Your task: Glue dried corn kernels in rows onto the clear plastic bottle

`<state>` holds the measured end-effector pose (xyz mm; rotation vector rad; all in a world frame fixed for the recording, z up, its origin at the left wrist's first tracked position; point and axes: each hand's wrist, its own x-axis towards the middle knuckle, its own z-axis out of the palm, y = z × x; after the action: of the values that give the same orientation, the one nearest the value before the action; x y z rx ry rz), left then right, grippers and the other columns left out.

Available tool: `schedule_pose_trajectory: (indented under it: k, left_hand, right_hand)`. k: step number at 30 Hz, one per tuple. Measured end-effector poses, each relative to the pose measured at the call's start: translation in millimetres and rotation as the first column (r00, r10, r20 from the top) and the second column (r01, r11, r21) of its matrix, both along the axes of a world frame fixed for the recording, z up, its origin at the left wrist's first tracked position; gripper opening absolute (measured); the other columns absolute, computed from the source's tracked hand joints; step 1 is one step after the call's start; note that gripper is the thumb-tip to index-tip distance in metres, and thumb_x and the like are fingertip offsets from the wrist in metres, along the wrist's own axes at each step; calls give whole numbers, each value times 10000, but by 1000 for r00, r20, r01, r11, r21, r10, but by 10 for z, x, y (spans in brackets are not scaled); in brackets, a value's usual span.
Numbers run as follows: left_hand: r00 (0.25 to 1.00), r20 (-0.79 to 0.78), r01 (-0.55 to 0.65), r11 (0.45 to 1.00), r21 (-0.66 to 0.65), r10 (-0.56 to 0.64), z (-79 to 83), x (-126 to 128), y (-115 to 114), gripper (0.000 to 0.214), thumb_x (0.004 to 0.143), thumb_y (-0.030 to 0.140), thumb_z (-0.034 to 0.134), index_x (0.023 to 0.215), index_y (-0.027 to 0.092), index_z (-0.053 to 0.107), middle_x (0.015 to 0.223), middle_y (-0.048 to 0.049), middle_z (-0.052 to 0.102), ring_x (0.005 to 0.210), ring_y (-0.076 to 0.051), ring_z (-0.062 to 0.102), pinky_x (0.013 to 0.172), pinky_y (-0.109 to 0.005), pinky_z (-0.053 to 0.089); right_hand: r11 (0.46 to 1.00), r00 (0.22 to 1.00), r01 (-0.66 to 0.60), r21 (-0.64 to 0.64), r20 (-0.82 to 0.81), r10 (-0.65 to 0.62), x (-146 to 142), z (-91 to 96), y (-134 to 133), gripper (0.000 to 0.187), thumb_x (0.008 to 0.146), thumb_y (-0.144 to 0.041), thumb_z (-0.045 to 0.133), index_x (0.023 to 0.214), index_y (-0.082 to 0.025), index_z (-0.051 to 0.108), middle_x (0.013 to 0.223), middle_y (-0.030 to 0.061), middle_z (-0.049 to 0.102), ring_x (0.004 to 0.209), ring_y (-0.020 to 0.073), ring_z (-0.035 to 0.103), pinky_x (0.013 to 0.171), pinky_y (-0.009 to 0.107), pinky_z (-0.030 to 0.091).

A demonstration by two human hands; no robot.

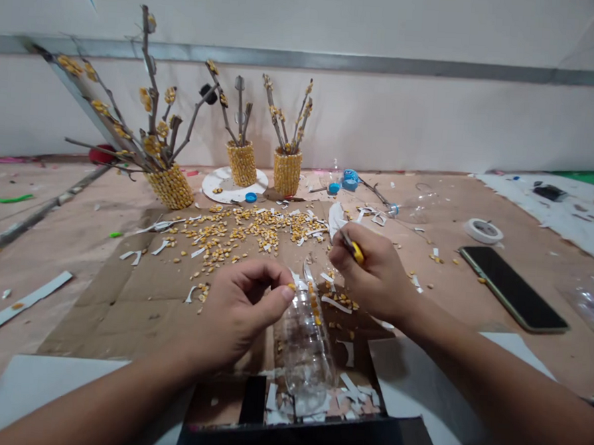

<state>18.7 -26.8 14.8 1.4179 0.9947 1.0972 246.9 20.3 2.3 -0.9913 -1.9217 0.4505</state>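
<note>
My left hand (244,306) is closed in a pinch on a corn kernel (291,286), held at the upper end of a clear plastic bottle (306,357). The bottle lies with its base toward me, and a short row of kernels (315,304) runs along its upper side. My right hand (369,270), beyond and right of the bottle, is wrapped around a utility knife (356,251) with a yellow part showing. Its blade end is hard to make out. Many loose kernels (261,230) are spread over the brown cardboard (121,306).
Three kernel-covered pots (287,171) with twigs stand at the back. A roll of tape (484,230) and a phone (514,288) lie on the right. Blue caps (350,179) sit behind the kernels. White paper scraps (357,394) surround the bottle's base.
</note>
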Motion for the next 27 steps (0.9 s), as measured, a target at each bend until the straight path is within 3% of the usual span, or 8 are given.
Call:
schedule_pose_trajectory:
  k: [4, 7, 12, 15, 18, 23, 27]
  left_hand:
    - [980, -165, -93, 987, 129, 114, 25, 34, 7, 112, 860, 260, 777, 763, 213, 744, 706, -15, 712, 657, -162, 604, 652, -313, 497]
    - [966, -219, -88, 971, 221, 138, -11, 60, 6, 77, 860, 239, 773, 785, 219, 773, 736, -19, 767, 686, -171, 664, 680, -315, 513]
    - [959, -250, -67, 967, 245, 130, -38, 82, 5, 90, 890, 274, 795, 817, 220, 788, 787, -30, 811, 716, -187, 719, 701, -318, 538]
    - [947, -297, -36, 958, 284, 123, -25, 34, -1, 94, 934, 300, 759, 874, 229, 771, 832, -35, 792, 775, -203, 709, 753, -344, 547]
    - [900, -420, 38, 941, 337, 114, -21, -72, 14, 132, 935, 287, 719, 1054, 237, 745, 1031, -66, 768, 1007, -259, 701, 938, -421, 548]
    - [794, -605, 196, 968, 156, -63, -66, -206, 95, 477, 895, 381, 761, 1342, 258, 647, 1360, -123, 661, 1288, -353, 612, 1126, -568, 495]
    - [748, -652, 240, 966, 93, -123, -84, -186, 124, 483, 861, 422, 795, 1302, 269, 672, 1422, -138, 616, 1363, -399, 547, 1184, -654, 437]
  right_hand:
    - [959, 954, -280, 31, -98, 282, -84, 47, -141, 32, 961, -228, 727, 971, -201, 714, 869, 17, 742, 763, 144, 676, 703, 287, 533]
    - [943, 938, -328, 61, -98, 332, -112, 19, -198, 83, 933, -178, 745, 1009, -202, 769, 922, 46, 795, 819, 164, 740, 734, 303, 577]
    - [935, 934, -350, 63, -51, 353, -74, -2, -170, 89, 935, -145, 713, 1009, -186, 745, 895, 46, 784, 795, 156, 717, 713, 282, 550]
    - [931, 931, -365, -3, 6, 365, 3, 63, -149, 93, 932, -119, 679, 998, -183, 693, 918, 44, 768, 785, 142, 676, 715, 262, 512]
    - [905, 901, -397, -155, 125, 416, 120, 151, -148, 132, 905, -92, 665, 998, -185, 674, 907, 29, 750, 775, 140, 654, 717, 255, 488]
    - [824, 804, -406, -395, 274, 528, 228, 244, -197, 306, 754, 8, 672, 986, -191, 696, 911, 16, 744, 824, 162, 669, 742, 256, 487]
    - [797, 790, -384, -466, 281, 545, 194, 263, -240, 343, 705, 31, 635, 943, -205, 708, 908, 18, 757, 830, 179, 673, 732, 270, 478]
